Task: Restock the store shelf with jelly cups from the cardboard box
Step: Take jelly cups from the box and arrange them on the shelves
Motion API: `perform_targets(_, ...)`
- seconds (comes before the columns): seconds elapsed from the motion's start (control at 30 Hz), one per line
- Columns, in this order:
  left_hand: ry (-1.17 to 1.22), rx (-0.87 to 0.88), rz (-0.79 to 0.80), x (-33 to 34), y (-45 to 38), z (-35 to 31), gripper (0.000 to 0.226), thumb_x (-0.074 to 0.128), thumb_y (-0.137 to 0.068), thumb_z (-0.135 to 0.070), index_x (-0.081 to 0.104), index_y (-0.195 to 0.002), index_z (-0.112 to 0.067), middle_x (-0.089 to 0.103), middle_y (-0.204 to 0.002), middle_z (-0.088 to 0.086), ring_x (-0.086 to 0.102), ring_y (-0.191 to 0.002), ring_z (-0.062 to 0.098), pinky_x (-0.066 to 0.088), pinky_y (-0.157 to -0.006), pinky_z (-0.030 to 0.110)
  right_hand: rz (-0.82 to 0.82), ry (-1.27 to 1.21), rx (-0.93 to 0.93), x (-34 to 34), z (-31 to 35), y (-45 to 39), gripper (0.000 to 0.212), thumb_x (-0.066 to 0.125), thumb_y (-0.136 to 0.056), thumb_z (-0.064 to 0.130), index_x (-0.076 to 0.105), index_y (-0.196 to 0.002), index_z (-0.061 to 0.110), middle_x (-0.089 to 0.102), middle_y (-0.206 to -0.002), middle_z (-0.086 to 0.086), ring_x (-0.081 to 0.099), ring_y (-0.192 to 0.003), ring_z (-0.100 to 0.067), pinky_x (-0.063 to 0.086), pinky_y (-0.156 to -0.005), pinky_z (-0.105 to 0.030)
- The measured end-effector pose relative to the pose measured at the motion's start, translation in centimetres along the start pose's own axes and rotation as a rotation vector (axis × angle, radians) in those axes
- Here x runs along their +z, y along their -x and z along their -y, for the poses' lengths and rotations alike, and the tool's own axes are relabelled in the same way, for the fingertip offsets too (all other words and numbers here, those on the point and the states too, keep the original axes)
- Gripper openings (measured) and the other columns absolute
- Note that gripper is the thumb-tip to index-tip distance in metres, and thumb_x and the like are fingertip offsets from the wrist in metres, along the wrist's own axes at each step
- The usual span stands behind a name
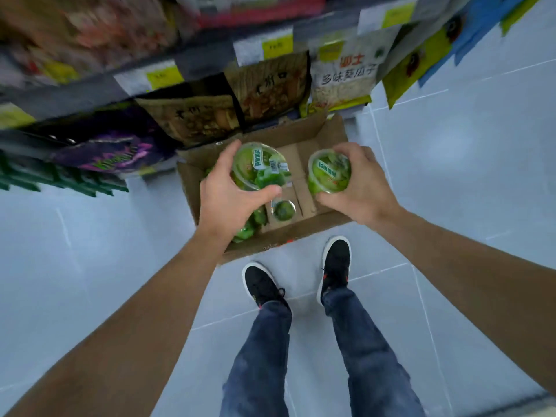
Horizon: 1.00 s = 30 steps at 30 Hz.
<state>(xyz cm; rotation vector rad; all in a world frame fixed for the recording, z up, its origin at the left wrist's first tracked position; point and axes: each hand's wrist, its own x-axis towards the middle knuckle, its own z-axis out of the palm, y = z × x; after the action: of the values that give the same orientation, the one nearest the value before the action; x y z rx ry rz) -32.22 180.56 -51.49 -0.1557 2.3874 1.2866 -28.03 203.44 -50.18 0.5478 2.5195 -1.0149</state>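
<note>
An open cardboard box (304, 236) lies on the floor below the shelves. My left hand (224, 195) grips a green jelly cup (258, 165) with a clear lid, held above the box. My right hand (359, 188) grips a second green jelly cup (328, 172), also above the box. One more jelly cup (283, 210) stands on the box's bottom, and other green cups (245, 231) lie under my left wrist, partly hidden.
The store shelf (207, 60) with yellow price tags runs across the top, blurred. Snack bags (264, 88) and a white seed bag (343, 79) hang on it. My two black shoes (335, 263) stand on the pale tile floor just behind the box.
</note>
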Motion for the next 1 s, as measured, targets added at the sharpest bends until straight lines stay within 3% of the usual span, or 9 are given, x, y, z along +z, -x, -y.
perform_targets(0.07,0.033,0.009,-0.017,-2.8,3.2,-4.1,0.102,0.093,-0.06,-0.037,0.042,-0.148,-0.028,0.059,-0.127,-0.017,0.056,-0.116,-0.003,0.045,-0.105,0.023,-0.032,-0.008,-0.049,-3.4,3.4,3.7,0.084,0.087,-0.062,0.025,0.045,-0.135,0.02,0.042,-0.124,-0.002,0.051,-0.112,-0.018,0.036,-0.089,-0.018)
perform_targets(0.2,0.079,0.039,-0.052,-8.0,10.1,-12.1,0.097,0.092,-0.065,-0.032,0.042,-0.149,-0.026,0.055,-0.125,-0.02,0.052,-0.112,-0.009,0.041,-0.095,0.007,-0.078,-0.001,-0.132,-9.7,9.3,11.0,0.082,0.085,-0.064,0.025,0.044,-0.135,0.024,0.041,-0.128,0.0,0.051,-0.112,-0.016,0.038,-0.092,-0.021)
perform_targets(0.3,0.088,0.08,-0.098,-11.3,15.5,-17.5,0.094,0.09,-0.067,-0.033,0.043,-0.148,-0.026,0.055,-0.13,-0.017,0.052,-0.115,-0.002,0.043,-0.096,0.017,-0.108,0.01,-0.199,-13.8,12.4,16.1,0.084,0.085,-0.066,0.027,0.042,-0.138,0.024,0.04,-0.13,0.001,0.049,-0.115,-0.017,0.041,-0.094,-0.028)
perform_targets(0.47,0.083,0.174,-0.178,-15.2,23.8,-24.4,0.092,0.088,-0.068,-0.04,0.043,-0.147,-0.031,0.053,-0.139,-0.013,0.05,-0.125,0.008,0.044,-0.103,0.031,-0.171,0.009,-0.331,-19.5,15.3,23.4,0.084,0.085,-0.069,0.028,0.039,-0.139,0.024,0.039,-0.129,0.003,0.044,-0.11,-0.01,0.034,-0.088,-0.018)
perform_targets(0.67,0.143,0.294,-0.277,-18.3,32.1,-31.7,0.089,0.087,-0.07,-0.041,0.044,-0.148,-0.03,0.054,-0.136,-0.013,0.052,-0.12,0.008,0.044,-0.096,0.027,-0.279,0.061,-0.532,-26.7,19.0,30.0,0.083,0.083,-0.071,0.033,0.038,-0.14,0.022,0.039,-0.13,0.001,0.046,-0.113,-0.016,0.042,-0.089,-0.029)
perform_targets(0.8,0.164,0.363,-0.314,-20.5,35.3,-36.1,0.086,0.084,-0.074,-0.039,0.041,-0.148,-0.032,0.046,-0.132,-0.019,0.044,-0.116,0.002,0.038,-0.089,0.021,-0.342,0.074,-0.626,-31.6,22.2,32.9,0.085,0.083,-0.073,0.031,0.037,-0.143,0.02,0.038,-0.133,0.002,0.042,-0.118,-0.013,0.036,-0.09,-0.023)
perform_targets(0.87,0.18,0.399,-0.342,-21.8,36.1,-38.3,0.086,0.084,-0.075,-0.038,0.041,-0.149,-0.03,0.045,-0.127,-0.021,0.042,-0.112,-0.001,0.036,-0.084,0.015,-0.403,0.077,-0.675,-33.9,24.0,33.9,0.086,0.084,-0.072,0.031,0.038,-0.143,0.019,0.039,-0.134,0.002,0.043,-0.12,-0.013,0.04,-0.093,-0.026)
perform_targets(1.0,0.195,0.475,-0.377,-25.3,36.7,-42.0,0.085,0.083,-0.076,-0.037,0.041,-0.149,-0.029,0.043,-0.121,-0.023,0.04,-0.107,-0.004,0.034,-0.089,0.022,-0.489,0.118,-0.757,-37.7,28.3,34.8,0.084,0.085,-0.071,0.031,0.039,-0.14,0.02,0.041,-0.13,0.003,0.045,-0.116,-0.013,0.037,-0.091,-0.023)
